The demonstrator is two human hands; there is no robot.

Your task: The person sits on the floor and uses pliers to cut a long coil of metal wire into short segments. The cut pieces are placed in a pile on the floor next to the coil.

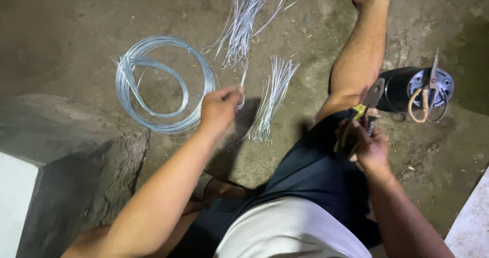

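Wire coil (153, 85): I see a loose ring of silvery wire lying on the concrete floor (61, 39), far left of my view, just left of the left hand.
Left hand (220, 107): I have it stretched out over the floor, fingers pinched shut on a short wire piece (242, 92) that hangs from the fingertips.
Long wire bundle (244, 23): a sheaf of straight wires lies beyond the left hand, running to the far edge.
Cut wire bunch (272, 97): a smaller fan of cut lengths lies on the floor just right of the left hand, between it and my bare leg (359, 54).
Right hand (369, 148): it rests near my knee, closed around the yellow-green handles of pliers (368, 107), nose pointing away.
Black can (415, 90): it lies on its side at the right, with scissors (428, 97) resting against its end.
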